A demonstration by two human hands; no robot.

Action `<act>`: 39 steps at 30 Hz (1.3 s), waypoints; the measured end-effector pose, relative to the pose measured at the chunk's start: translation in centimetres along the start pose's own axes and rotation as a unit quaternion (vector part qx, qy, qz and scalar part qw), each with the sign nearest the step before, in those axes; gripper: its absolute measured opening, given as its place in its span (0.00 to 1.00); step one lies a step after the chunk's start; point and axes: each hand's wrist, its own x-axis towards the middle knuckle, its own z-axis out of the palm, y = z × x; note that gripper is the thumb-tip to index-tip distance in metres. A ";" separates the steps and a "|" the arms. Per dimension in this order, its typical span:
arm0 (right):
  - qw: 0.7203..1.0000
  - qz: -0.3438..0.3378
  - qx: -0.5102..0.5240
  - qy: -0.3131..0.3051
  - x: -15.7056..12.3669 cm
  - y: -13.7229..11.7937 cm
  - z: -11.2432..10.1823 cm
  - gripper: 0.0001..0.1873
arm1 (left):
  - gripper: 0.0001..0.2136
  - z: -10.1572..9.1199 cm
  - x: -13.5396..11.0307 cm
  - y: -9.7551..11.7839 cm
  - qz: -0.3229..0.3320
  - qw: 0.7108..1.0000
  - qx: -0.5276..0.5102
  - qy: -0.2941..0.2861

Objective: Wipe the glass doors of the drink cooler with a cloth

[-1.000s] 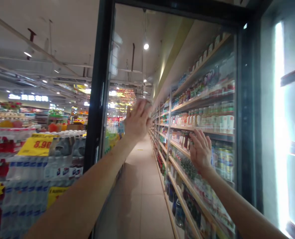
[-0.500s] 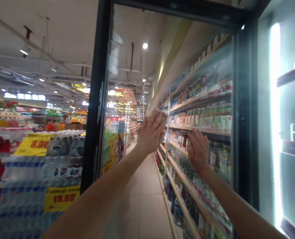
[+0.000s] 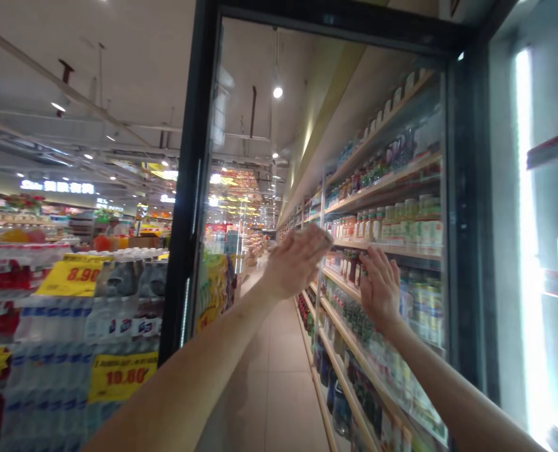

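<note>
A glass cooler door (image 3: 191, 169) with a black frame stands open before me. My left hand (image 3: 294, 262) lies against the glass near the middle, its fingers pointing up and to the right. Beneath its fingertips shows the edge of a small pale cloth (image 3: 327, 239); the rest is hidden by the hand, which looks slightly blurred. Further right, my right hand (image 3: 380, 285) rests on the pane with its fingers spread and nothing in it. Through the glass, or as a reflection in it, appear shelves of bottles (image 3: 415, 220).
At the right is the cooler's inside with a bright light strip (image 3: 526, 188) and racks (image 3: 552, 150). Stacked packs of bottled water (image 3: 48, 320) stand left of the door, with yellow price signs (image 3: 69, 274). A tiled floor (image 3: 279, 402) shows through the pane.
My left hand has slid down and to the right across the glass with the cloth, its fingers turning more to the right. The right hand stays at nearly the same spot.
</note>
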 end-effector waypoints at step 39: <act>1.000 -0.001 -0.018 0.000 0.2 -0.2 0.1 0.22 | 0.22 0.3 -4.3 1.7 -0.043 0.999 0.019 0.005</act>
